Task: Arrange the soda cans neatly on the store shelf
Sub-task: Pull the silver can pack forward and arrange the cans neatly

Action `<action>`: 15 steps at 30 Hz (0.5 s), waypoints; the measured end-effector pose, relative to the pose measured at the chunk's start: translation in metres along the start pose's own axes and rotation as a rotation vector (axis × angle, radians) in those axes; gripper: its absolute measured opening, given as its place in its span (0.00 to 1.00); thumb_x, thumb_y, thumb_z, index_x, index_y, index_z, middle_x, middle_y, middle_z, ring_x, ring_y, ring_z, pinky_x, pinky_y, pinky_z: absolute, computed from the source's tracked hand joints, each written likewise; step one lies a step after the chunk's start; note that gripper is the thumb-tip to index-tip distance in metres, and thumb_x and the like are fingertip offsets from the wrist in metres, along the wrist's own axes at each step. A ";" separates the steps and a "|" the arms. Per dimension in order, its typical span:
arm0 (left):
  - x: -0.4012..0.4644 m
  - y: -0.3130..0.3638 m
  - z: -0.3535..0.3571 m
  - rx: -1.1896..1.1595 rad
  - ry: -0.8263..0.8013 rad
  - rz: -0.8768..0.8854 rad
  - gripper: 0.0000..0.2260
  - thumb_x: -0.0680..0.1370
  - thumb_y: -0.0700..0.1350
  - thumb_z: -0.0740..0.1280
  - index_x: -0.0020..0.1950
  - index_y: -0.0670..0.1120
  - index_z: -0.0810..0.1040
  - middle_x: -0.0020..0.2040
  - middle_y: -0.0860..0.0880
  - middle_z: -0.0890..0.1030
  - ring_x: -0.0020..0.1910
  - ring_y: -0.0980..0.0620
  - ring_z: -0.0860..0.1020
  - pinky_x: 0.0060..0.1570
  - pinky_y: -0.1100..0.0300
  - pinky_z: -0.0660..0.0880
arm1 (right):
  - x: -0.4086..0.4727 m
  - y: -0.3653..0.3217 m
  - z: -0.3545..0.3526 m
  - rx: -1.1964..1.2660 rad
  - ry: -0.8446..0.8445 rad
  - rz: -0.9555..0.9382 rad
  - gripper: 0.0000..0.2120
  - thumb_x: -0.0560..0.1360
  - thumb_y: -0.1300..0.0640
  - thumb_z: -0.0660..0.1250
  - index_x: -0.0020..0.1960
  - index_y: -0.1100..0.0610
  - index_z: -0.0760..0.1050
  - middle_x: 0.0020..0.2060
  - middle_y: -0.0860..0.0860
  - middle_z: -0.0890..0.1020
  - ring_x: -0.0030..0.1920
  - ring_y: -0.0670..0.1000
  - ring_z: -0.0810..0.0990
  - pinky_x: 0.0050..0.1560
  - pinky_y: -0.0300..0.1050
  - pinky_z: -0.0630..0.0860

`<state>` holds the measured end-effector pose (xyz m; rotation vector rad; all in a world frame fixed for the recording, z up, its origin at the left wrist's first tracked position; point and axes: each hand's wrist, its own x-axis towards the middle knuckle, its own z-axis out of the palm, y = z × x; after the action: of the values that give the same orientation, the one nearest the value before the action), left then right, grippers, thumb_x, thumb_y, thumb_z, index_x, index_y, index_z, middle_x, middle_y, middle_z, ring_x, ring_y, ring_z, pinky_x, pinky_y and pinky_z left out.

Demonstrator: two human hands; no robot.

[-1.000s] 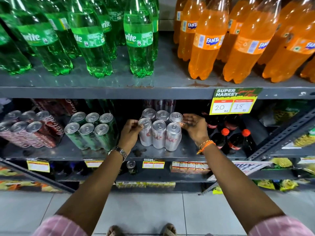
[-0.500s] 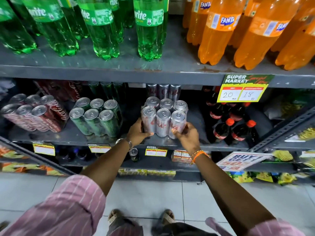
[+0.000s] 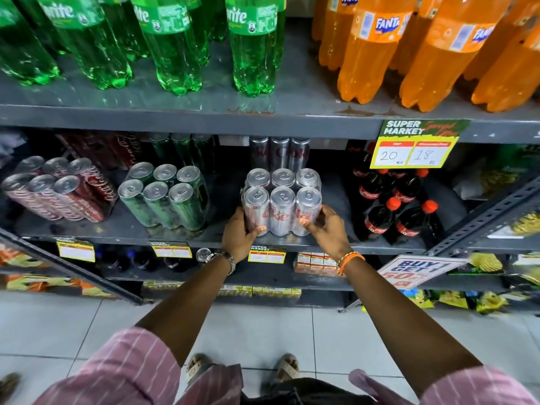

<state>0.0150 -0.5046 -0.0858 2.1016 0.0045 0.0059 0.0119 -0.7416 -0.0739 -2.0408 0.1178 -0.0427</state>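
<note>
A shrink-wrapped pack of silver Diet Coke cans (image 3: 282,201) stands upright near the front edge of the grey middle shelf (image 3: 374,242). My left hand (image 3: 239,236) grips its lower left corner, thumb across the front. My right hand (image 3: 327,229) holds its lower right side, fingers against the cans. More silver cans (image 3: 279,153) stand behind it. To the left stand a green can pack (image 3: 165,195) and a red Coca-Cola can pack (image 3: 57,190), both leaning left.
Small Coca-Cola bottles (image 3: 394,209) stand right of the silver pack. Sprite bottles (image 3: 175,42) and Fanta bottles (image 3: 432,45) fill the upper shelf. A price sign (image 3: 415,146) hangs from its edge. Slanted metal braces (image 3: 485,217) cross at both sides. A loose can (image 3: 203,254) sits below.
Both hands slid from the pack's upper sides down to its lower front corners, and the pack came forward toward the shelf edge. The camera tilted downward.
</note>
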 end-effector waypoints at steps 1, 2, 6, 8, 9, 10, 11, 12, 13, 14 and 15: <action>0.001 0.000 0.000 -0.003 -0.004 -0.001 0.29 0.70 0.47 0.75 0.67 0.42 0.68 0.63 0.43 0.80 0.60 0.44 0.79 0.59 0.46 0.77 | 0.000 0.000 0.000 0.007 0.002 0.005 0.21 0.70 0.56 0.77 0.60 0.59 0.77 0.57 0.54 0.83 0.58 0.53 0.83 0.63 0.55 0.79; 0.001 -0.001 0.000 -0.008 -0.011 -0.002 0.29 0.70 0.47 0.75 0.67 0.42 0.68 0.63 0.43 0.80 0.60 0.44 0.79 0.60 0.46 0.76 | -0.001 0.000 0.000 0.016 0.004 0.010 0.21 0.70 0.56 0.77 0.60 0.59 0.77 0.56 0.54 0.84 0.58 0.53 0.83 0.63 0.55 0.79; 0.000 -0.005 -0.002 -0.010 -0.017 0.012 0.29 0.69 0.47 0.75 0.67 0.44 0.69 0.62 0.44 0.80 0.59 0.46 0.80 0.58 0.45 0.77 | -0.006 0.001 0.000 0.044 0.000 0.012 0.20 0.70 0.56 0.77 0.59 0.58 0.77 0.55 0.52 0.84 0.56 0.50 0.84 0.62 0.51 0.80; -0.002 -0.007 -0.003 -0.005 -0.015 0.024 0.29 0.69 0.48 0.75 0.66 0.45 0.69 0.61 0.45 0.81 0.58 0.47 0.81 0.57 0.46 0.78 | -0.009 0.001 0.000 0.044 0.001 0.008 0.20 0.70 0.56 0.77 0.59 0.58 0.77 0.55 0.52 0.84 0.55 0.50 0.84 0.61 0.49 0.80; -0.002 -0.007 -0.003 -0.003 -0.018 0.026 0.29 0.69 0.49 0.75 0.67 0.45 0.69 0.61 0.45 0.81 0.57 0.47 0.81 0.57 0.46 0.78 | -0.008 0.001 0.000 0.048 0.000 0.010 0.20 0.70 0.56 0.78 0.59 0.58 0.77 0.55 0.52 0.84 0.55 0.50 0.84 0.61 0.48 0.80; -0.002 -0.008 -0.003 -0.003 -0.022 0.026 0.29 0.69 0.49 0.75 0.67 0.45 0.69 0.61 0.45 0.81 0.57 0.47 0.81 0.57 0.46 0.78 | -0.008 0.000 -0.001 0.054 -0.004 0.015 0.21 0.70 0.57 0.78 0.59 0.59 0.77 0.55 0.52 0.84 0.56 0.50 0.84 0.61 0.48 0.80; -0.001 -0.008 -0.003 -0.003 -0.025 0.024 0.29 0.69 0.49 0.75 0.67 0.45 0.69 0.61 0.46 0.81 0.58 0.47 0.81 0.57 0.46 0.78 | -0.007 -0.001 -0.001 0.059 -0.006 0.019 0.21 0.70 0.57 0.78 0.60 0.59 0.77 0.55 0.53 0.85 0.56 0.50 0.84 0.61 0.47 0.80; -0.001 -0.008 -0.003 -0.001 -0.025 0.023 0.29 0.69 0.49 0.75 0.67 0.45 0.69 0.61 0.46 0.80 0.58 0.47 0.81 0.57 0.46 0.78 | -0.007 -0.002 0.000 0.060 -0.005 0.023 0.21 0.70 0.58 0.78 0.60 0.60 0.77 0.55 0.53 0.85 0.56 0.50 0.84 0.61 0.47 0.80; -0.001 -0.008 -0.002 0.002 -0.024 0.022 0.29 0.69 0.50 0.75 0.67 0.45 0.69 0.61 0.46 0.80 0.57 0.48 0.81 0.57 0.47 0.78 | -0.008 -0.002 0.000 0.062 -0.001 0.026 0.21 0.70 0.58 0.78 0.60 0.60 0.77 0.55 0.53 0.85 0.55 0.50 0.84 0.61 0.47 0.81; -0.001 -0.009 -0.002 0.003 -0.022 0.022 0.29 0.69 0.50 0.75 0.67 0.46 0.69 0.61 0.46 0.80 0.57 0.48 0.81 0.57 0.47 0.79 | -0.008 -0.003 0.001 0.067 0.006 0.028 0.21 0.70 0.58 0.78 0.59 0.60 0.77 0.55 0.53 0.85 0.55 0.49 0.84 0.61 0.46 0.81; -0.001 -0.009 -0.002 0.002 -0.019 0.020 0.29 0.69 0.49 0.75 0.67 0.46 0.69 0.61 0.46 0.81 0.57 0.48 0.81 0.57 0.48 0.79 | -0.009 -0.003 0.001 0.072 0.013 0.027 0.21 0.69 0.59 0.78 0.59 0.60 0.77 0.54 0.53 0.85 0.55 0.49 0.85 0.60 0.45 0.81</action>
<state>0.0136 -0.4987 -0.0928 2.1034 -0.0285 -0.0022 0.0036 -0.7386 -0.0718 -1.9673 0.1503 -0.0428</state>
